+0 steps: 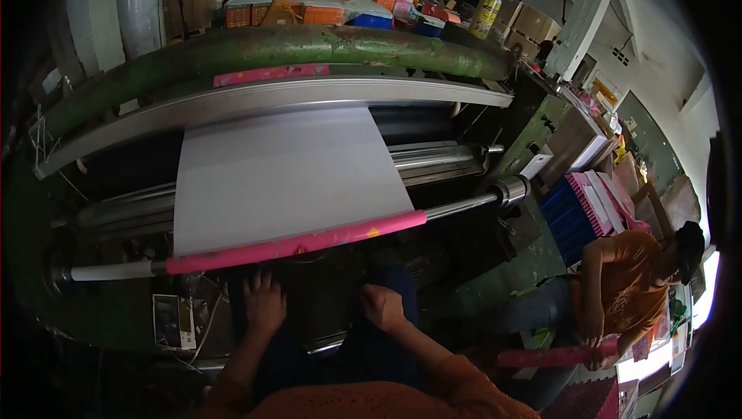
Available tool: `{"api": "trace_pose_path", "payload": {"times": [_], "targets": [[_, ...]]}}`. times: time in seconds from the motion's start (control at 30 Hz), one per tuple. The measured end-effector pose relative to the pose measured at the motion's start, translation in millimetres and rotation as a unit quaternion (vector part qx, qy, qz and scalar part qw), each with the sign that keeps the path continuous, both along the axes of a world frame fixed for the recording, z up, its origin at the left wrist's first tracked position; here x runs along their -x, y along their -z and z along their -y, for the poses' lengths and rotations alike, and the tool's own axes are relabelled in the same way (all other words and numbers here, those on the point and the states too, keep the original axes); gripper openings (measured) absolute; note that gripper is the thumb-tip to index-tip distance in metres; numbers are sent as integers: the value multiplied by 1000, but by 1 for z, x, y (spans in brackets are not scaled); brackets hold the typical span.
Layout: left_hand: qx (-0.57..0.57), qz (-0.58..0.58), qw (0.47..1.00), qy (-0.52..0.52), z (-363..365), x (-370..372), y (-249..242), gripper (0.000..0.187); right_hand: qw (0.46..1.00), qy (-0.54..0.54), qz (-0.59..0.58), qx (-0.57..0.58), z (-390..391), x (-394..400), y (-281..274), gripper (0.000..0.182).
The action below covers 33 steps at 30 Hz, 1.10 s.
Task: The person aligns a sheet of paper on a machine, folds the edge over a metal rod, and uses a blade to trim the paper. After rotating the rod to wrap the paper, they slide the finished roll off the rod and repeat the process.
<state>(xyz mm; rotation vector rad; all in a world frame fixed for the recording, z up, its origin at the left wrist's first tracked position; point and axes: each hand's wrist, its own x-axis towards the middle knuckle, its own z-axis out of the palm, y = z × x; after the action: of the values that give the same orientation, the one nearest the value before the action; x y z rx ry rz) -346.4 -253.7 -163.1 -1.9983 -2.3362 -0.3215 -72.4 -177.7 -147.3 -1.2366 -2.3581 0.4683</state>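
A wide white sheet (286, 168) runs down from the machine to a pink patterned roll (309, 244) on a metal shaft (464, 206). My left hand (264, 301) lies on my left leg with its fingers apart, just below the roll and not touching it. On my right knee (402, 287) rests my right hand (384, 308), curled into a fist. Nothing shows in either hand.
A grey metal bar (270, 98) and a green roller (294, 45) span the machine. A spray can (485, 14) stands behind them. At right, a person in an orange shirt (630, 280) holds another pink roll (556, 355) beside a blue crate (568, 218).
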Motion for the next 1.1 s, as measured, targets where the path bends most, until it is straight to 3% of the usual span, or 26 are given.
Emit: {"api": "trace_pose_path", "payload": {"times": [0.3, 0.43, 0.47, 0.5, 0.57, 0.67, 0.77, 0.8, 0.87, 0.9, 0.97, 1.03, 1.1], "targets": [[14, 28, 999, -5, -2, 1, 3, 31, 996, -8, 86, 31, 0, 1, -2, 9], [-11, 36, 999, 6, -1, 2, 3, 30, 991, -56, 102, 67, -7, 14, -24, 10], [-24, 35, 999, 15, 0, 3, 4, 30, 977, -117, 102, 146, -12, 23, -44, 9], [-18, 37, 999, -4, -1, 4, 7, 30, 952, -179, 103, 225, -16, 38, -70, 9], [-88, 33, 995, 17, -1, 4, 15, 29, 927, -261, -6, 269, -19, 80, -134, 7], [-49, 91, 994, 39, -2, 9, -1, 25, 921, -315, -86, 213, -30, 151, -204, 7], [-111, 113, 984, 75, 2, 12, -2, 22, 925, -364, -81, 75, -61, 243, -210, 6], [-109, 115, 985, 69, 5, 11, -5, 22, 931, -348, -57, 94, -70, 271, -200, 7], [-14, 277, 954, 112, 14, 11, -21, 20, 935, -333, -34, 113, -76, 310, -178, 9], [-13, 278, 954, 108, 20, 16, -36, 20, 929, -353, -44, 98, -74, 325, -170, 9], [-284, 134, 929, 194, 34, 28, -77, 21, 922, -373, -50, 87, -75, 341, -164, 10], [-326, 88, 929, 155, 39, 44, -122, 27, 936, -348, -39, 10, -76, 349, -160, 9], [-368, 37, 922, 118, 36, 65, -146, 35, 935, -353, -30, 13, -77, 349, -157, 8]]}}
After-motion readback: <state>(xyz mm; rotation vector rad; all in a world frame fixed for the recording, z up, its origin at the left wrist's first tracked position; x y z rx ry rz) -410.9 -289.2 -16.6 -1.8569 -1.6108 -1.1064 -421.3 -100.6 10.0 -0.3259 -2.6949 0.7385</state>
